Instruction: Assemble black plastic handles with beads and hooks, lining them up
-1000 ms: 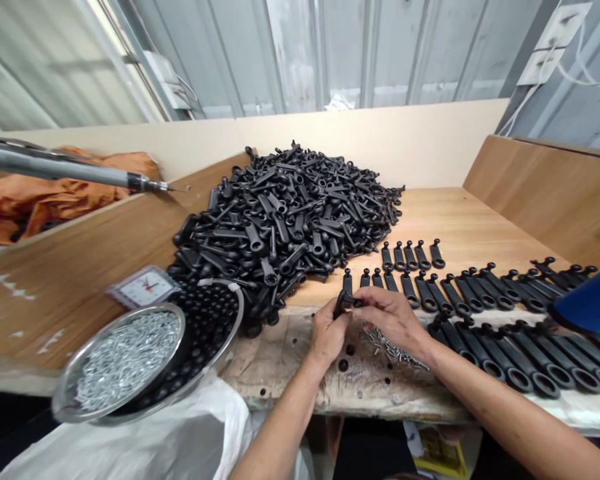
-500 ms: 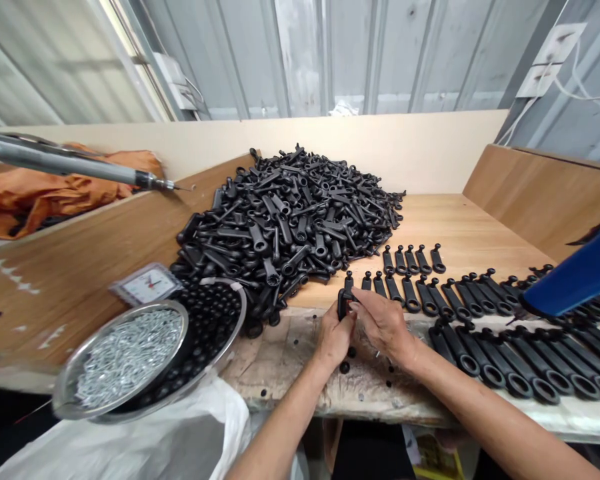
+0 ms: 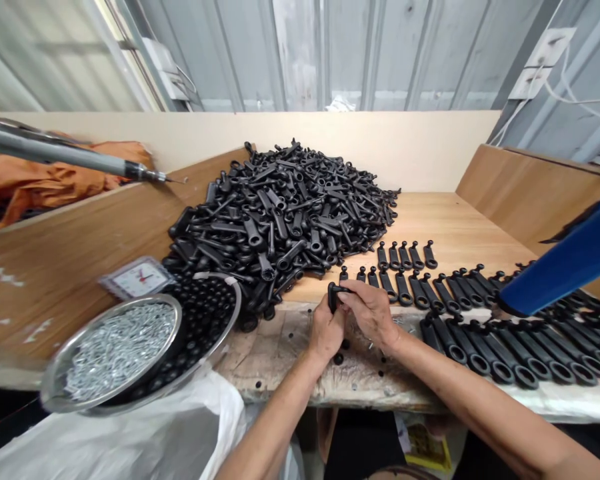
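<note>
My left hand point(image 3: 326, 330) is closed round a black crank handle point(image 3: 333, 297), holding it up over the front of the bench. My right hand point(image 3: 370, 312) meets it from the right, thumb and fingers pinched at the part's side; a small piece between those fingertips would be hidden. Just behind my hands runs a row of finished-looking black crank handles point(image 3: 403, 288), each with a ring at one end and a ball knob at the other. Loose black balls point(image 3: 338, 359) and a few screws lie on the worn bench front beneath my hands.
A large heap of black handles point(image 3: 290, 213) fills the middle back. At left stand a metal bowl of screws point(image 3: 123, 350), a basin of black balls point(image 3: 205, 320) and a small clock point(image 3: 137, 277). A grey screwdriver point(image 3: 80, 159) hangs left, a blue tool point(image 3: 560, 260) right.
The handle has turned in my left hand, with a dark part now pointing right toward my right fingertips. My right hand stays close to it. The whole view has shifted slightly.
</note>
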### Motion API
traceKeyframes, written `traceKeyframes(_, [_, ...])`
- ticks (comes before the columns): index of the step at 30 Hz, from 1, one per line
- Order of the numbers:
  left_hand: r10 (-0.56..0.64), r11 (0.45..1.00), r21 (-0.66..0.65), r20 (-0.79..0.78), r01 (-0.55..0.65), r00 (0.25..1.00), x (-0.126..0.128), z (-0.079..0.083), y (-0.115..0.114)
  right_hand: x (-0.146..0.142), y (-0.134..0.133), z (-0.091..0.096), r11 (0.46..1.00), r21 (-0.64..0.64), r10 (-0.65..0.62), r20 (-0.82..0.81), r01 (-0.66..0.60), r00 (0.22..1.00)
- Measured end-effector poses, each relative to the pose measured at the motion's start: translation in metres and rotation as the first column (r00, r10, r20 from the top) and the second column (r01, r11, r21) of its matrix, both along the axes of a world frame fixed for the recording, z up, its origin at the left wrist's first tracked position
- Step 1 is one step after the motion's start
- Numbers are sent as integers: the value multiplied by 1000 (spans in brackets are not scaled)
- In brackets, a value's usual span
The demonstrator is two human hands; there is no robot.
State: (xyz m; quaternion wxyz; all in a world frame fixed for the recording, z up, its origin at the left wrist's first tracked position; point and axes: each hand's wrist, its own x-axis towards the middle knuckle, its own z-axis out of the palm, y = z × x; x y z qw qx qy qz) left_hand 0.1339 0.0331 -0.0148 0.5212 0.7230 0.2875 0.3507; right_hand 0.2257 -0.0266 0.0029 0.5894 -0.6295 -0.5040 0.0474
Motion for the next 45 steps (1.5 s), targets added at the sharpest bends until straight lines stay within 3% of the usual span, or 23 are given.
traceKeyframes(6, [73,987,149,-63,-63,995,-1,-4,3,4,-4,6,982,-35,172,-265,-187,949])
traceKeyframes(12, [125,988,89,34,-128,992,-1,1,1,8,-8,21,958,-105,247,-163,-265,955])
traceKeyframes(14, [140,986,87,62,-145,988,-2,4,0,7,-9,26,951,-108,261,-216,-288,941])
traceKeyframes(19, [152,976,141,90,-163,984,-5,2,-1,5,-15,34,930,-105,232,-574,-352,785])
traceKeyframes(26, [162,953,255,24,-163,986,-7,-8,0,0,-18,37,916,-36,237,-755,-400,612])
traceKeyframes(32, [145,942,311,-42,-125,989,-7,-7,-1,-5,-16,37,933,-8,206,-808,-360,553])
traceKeyframes(37, [184,889,443,-115,-115,976,-6,-12,0,-4,-18,37,949,-58,123,-839,-310,530])
traceKeyframes(40, [197,878,464,-121,-119,973,-5,-12,0,-6,-21,35,951,-125,68,-808,-283,586])
traceKeyframes(42, [166,906,413,-141,-94,976,-6,-10,-1,-9,-24,31,963,-176,33,-669,-202,743])
traceKeyframes(44, [89,952,305,-152,-39,984,-6,-5,-3,-10,-26,26,981,-179,-7,-406,-72,914])
traceKeyframes(45, [41,971,239,-147,-5,988,-6,-3,-4,-11,-26,24,987,-158,-28,-273,-16,962])
